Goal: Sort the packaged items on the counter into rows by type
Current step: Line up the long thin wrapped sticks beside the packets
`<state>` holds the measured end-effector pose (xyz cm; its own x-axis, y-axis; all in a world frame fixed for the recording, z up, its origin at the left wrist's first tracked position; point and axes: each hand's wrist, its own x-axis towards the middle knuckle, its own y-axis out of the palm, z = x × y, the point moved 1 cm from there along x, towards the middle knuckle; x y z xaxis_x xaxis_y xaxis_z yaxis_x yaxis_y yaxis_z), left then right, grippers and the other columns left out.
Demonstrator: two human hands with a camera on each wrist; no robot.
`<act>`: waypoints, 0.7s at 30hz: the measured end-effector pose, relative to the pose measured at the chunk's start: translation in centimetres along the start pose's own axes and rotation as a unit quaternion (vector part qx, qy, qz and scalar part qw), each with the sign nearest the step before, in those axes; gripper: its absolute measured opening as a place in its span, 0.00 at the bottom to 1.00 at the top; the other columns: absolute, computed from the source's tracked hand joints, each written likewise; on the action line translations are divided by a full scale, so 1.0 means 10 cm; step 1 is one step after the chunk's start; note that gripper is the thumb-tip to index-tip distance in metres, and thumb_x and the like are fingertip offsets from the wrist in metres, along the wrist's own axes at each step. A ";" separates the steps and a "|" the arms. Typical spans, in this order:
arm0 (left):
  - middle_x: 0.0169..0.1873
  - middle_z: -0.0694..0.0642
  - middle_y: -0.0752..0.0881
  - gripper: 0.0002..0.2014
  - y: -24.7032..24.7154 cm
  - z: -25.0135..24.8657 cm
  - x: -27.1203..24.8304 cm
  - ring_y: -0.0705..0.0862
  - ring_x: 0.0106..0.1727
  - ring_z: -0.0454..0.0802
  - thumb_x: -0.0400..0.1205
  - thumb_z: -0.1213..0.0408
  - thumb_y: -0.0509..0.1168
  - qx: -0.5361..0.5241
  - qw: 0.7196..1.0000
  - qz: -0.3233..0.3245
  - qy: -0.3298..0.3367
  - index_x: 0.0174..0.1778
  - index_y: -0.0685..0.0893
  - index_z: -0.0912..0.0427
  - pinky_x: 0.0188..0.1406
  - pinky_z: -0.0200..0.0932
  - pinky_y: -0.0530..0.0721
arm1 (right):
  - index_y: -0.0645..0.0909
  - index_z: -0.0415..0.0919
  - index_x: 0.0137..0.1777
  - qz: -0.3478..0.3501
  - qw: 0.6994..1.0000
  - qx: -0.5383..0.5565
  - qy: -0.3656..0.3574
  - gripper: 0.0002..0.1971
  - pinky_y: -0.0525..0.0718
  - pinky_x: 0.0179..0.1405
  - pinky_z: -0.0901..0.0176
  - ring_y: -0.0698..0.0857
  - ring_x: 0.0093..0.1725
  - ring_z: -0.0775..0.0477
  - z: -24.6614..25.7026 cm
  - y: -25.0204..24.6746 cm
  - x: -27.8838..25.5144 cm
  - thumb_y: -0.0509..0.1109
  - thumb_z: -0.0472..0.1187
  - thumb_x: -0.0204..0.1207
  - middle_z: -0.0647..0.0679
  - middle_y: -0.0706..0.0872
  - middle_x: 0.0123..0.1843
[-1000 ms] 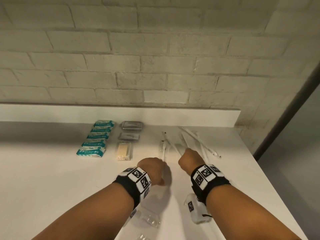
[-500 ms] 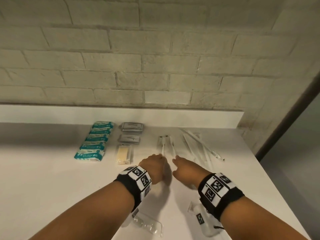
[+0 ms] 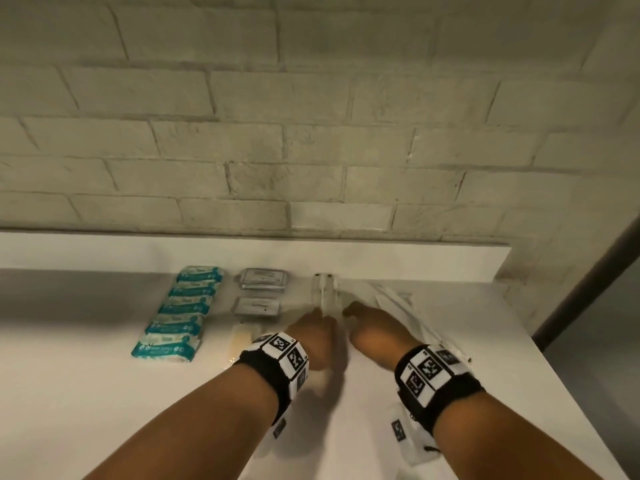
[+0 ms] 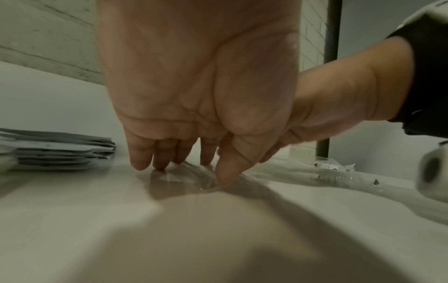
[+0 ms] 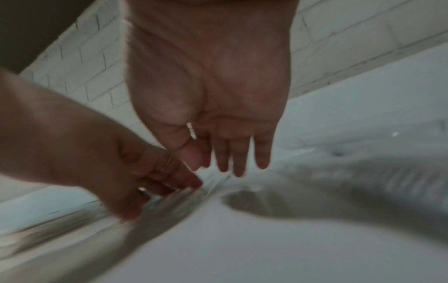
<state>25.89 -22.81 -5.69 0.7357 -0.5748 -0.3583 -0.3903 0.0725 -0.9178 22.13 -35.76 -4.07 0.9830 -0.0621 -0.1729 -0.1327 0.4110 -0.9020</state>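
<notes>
Worktop, white, against a brick wall. Nearest: two banded forearms. Left hand: fingers extended down, tips pressing a clear sleeve flat on the worktop, thumb on its near edge. Right hand, just beside it: fingers straight and relaxed, tips at the sleeve's right side; contact unclear through blur. Right of the hands: loose clear sleeves, overlapping. Left of the hands, one yellow packet; beyond it two grey packs in a column; further left, five teal packs in a column. The sleeve reaches furthest towards the wall.
</notes>
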 end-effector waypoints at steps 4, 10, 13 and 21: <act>0.83 0.65 0.53 0.29 0.06 0.01 0.05 0.61 0.82 0.61 0.79 0.65 0.59 -0.035 0.997 -0.071 0.012 0.79 0.64 0.59 0.80 0.52 0.64 | 0.74 0.42 0.70 -0.062 0.978 -0.092 0.177 0.20 0.78 0.62 0.51 0.80 0.66 0.38 -0.35 -0.17 0.00 0.60 0.40 0.78 0.41 0.80 0.67; 0.66 0.61 0.77 0.19 0.07 -0.04 0.06 0.77 0.68 0.60 0.79 0.68 0.58 -0.038 0.996 -0.074 0.031 0.67 0.74 0.64 0.66 0.48 0.75 | 0.75 0.35 0.72 0.088 0.980 -0.091 0.151 0.19 0.73 0.70 0.55 0.77 0.71 0.39 -0.33 -0.10 0.03 0.58 0.36 0.82 0.38 0.78 0.73; 0.63 0.61 0.78 0.17 0.07 -0.04 0.04 0.78 0.65 0.59 0.79 0.67 0.58 -0.036 0.996 -0.071 0.031 0.64 0.74 0.64 0.66 0.49 0.76 | 0.83 0.38 0.59 0.011 0.995 -0.067 0.072 0.14 0.79 0.54 0.58 0.84 0.60 0.39 -0.14 -0.32 0.06 0.63 0.35 0.76 0.40 0.85 0.61; 0.76 0.64 0.67 0.29 0.09 -0.04 0.03 0.67 0.78 0.61 0.78 0.70 0.57 -0.002 0.998 -0.058 0.037 0.78 0.63 0.67 0.78 0.50 0.66 | 0.68 0.53 0.79 0.004 0.982 -0.171 -0.077 0.27 0.67 0.76 0.53 0.68 0.79 0.48 -0.15 -0.41 -0.13 0.55 0.31 0.82 0.54 0.62 0.84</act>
<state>25.55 -23.22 -6.59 0.7339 -0.6371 -0.2355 -0.3073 -0.0022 -0.9516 21.18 -38.76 -0.78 0.9858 0.0890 -0.1421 -0.1492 0.0787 -0.9857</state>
